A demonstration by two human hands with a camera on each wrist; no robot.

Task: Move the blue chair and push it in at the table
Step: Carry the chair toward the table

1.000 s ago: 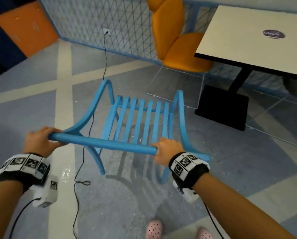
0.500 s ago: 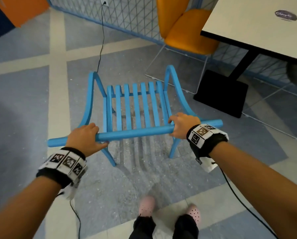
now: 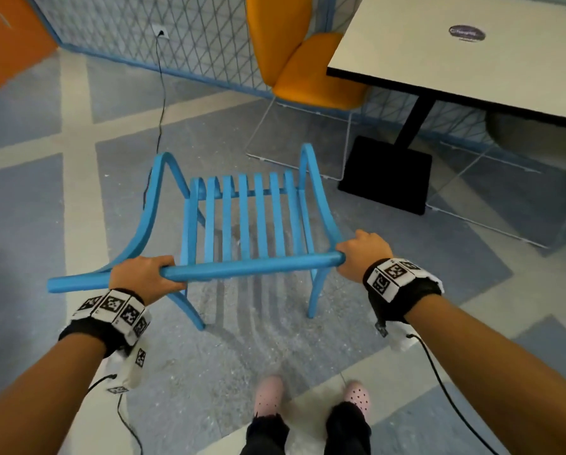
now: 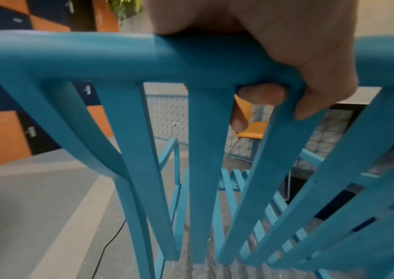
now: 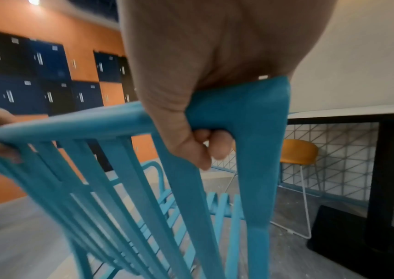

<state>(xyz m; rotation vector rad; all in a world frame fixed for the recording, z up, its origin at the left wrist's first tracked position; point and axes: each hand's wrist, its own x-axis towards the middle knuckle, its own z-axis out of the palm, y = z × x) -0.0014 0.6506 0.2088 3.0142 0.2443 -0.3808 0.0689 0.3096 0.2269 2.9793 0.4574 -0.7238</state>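
Gripping the top rail of the blue chair (image 3: 242,224), both hands keep their hold, but since a second ago the rail has swung: it then slanted down to the right, and it now sits nearly level, a little higher on the right. The left hand (image 3: 143,279) has moved inward along the rail, so a free stub of rail now sticks out beyond it, while the right hand (image 3: 362,254) has shifted to the rail's very end. The chair now faces the wall squarely and still stands out on the floor, apart from the bench (image 3: 455,60), whose black foot (image 3: 386,178) lies just beyond the chair's front right corner. The orange chair (image 3: 307,60) is at the bench's left edge, as before.

The head view shows only the backs of the hands. The left wrist view adds that the fingers (image 4: 260,93) curl under the rail, between two back slats, so this grip is clamped on the chair. The right wrist view shows that hand wrapped at the corner where rail meets side post, fingertips (image 5: 217,143) tucked beneath, and a wall of dark lockers (image 5: 36,75) behind.
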